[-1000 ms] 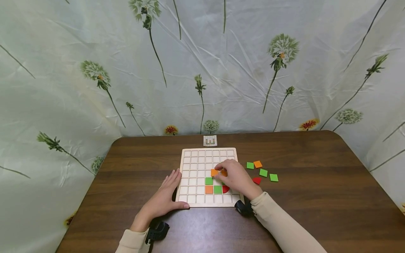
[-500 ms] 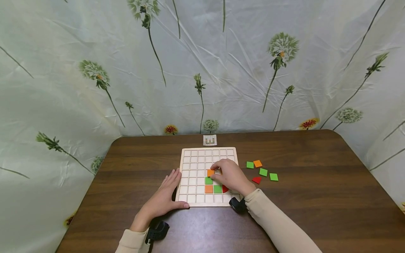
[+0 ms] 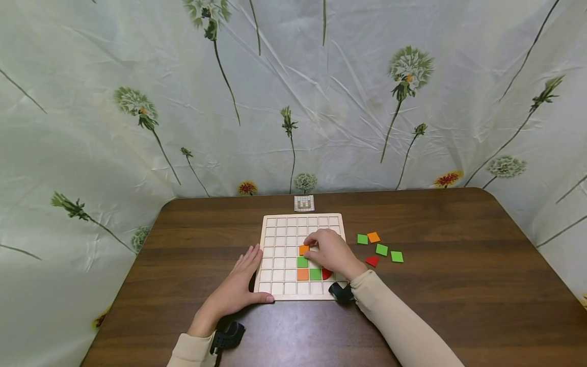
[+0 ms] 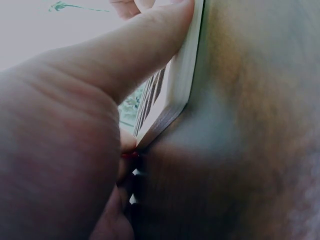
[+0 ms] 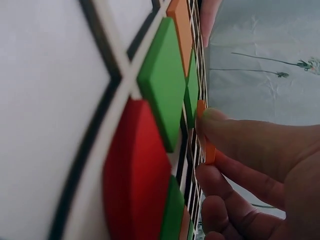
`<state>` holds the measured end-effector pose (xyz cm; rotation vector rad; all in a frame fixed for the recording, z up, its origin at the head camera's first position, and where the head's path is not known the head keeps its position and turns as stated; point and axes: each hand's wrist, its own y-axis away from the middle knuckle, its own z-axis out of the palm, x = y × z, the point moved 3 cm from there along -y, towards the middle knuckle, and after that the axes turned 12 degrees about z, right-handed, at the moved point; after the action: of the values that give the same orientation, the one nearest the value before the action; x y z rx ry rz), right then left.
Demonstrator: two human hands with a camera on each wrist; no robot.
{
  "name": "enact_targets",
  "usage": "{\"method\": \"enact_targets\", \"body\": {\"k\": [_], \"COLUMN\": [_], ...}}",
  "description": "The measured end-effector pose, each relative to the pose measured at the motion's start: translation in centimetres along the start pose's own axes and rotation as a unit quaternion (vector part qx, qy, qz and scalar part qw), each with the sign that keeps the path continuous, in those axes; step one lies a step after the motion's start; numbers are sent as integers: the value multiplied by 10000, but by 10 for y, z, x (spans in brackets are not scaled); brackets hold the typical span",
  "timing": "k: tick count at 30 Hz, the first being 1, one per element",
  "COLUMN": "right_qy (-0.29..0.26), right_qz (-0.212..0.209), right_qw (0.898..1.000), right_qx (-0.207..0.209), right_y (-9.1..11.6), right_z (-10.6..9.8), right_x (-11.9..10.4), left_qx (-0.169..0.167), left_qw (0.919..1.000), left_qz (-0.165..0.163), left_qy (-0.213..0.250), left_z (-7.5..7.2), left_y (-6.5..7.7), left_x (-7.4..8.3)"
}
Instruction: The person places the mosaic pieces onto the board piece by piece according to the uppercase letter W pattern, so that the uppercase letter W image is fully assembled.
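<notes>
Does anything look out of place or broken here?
Nothing looks spilled or broken. The one untidy spot is right of the board: three green tiles, an orange tile and a red piece lie loose on the table at differing angles, unlike the pieces lined up on the board. They may simply be spares.

One left hand [image 3: 236,285] and one right hand [image 3: 332,251] at one bench [image 3: 458,285] with one gridded board [image 3: 278,263], one small card [image 3: 304,203] and two wrist cameras [image 3: 229,335]. Loose at right: three green tiles [image 3: 381,250], one orange tile [image 3: 373,237], one red tile [image 3: 372,261]. On the board, the head view shows two green squares [image 3: 302,262], one orange square [image 3: 302,274], one red piece [image 3: 326,274], plus one held orange block [image 3: 303,250]; the right-wrist view adds at least one green piece [image 5: 172,207].
</notes>
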<state>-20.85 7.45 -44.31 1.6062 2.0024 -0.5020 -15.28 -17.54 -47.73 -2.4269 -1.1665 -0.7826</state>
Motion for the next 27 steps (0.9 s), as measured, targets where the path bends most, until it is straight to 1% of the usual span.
{"method": "enact_targets", "body": {"k": [14,21,27], "right_qy": [-50,-73,-126], "right_qz": [31,-38,17], "right_qw": [9998,9999,9999], "right_qx": [-169,-150,-115], "right_y": [-5,-5,-3], "right_z": [3,3,2], "right_x": [-2,-2,0], "left_qx": [-18,16,6], "left_qw": [10000,10000,10000], "left_qz": [-15,30,17], "left_qy": [19,-6,1], "left_z": [-1,-2,-1], "left_y": [0,0,0], "left_x": [1,2,2]}}
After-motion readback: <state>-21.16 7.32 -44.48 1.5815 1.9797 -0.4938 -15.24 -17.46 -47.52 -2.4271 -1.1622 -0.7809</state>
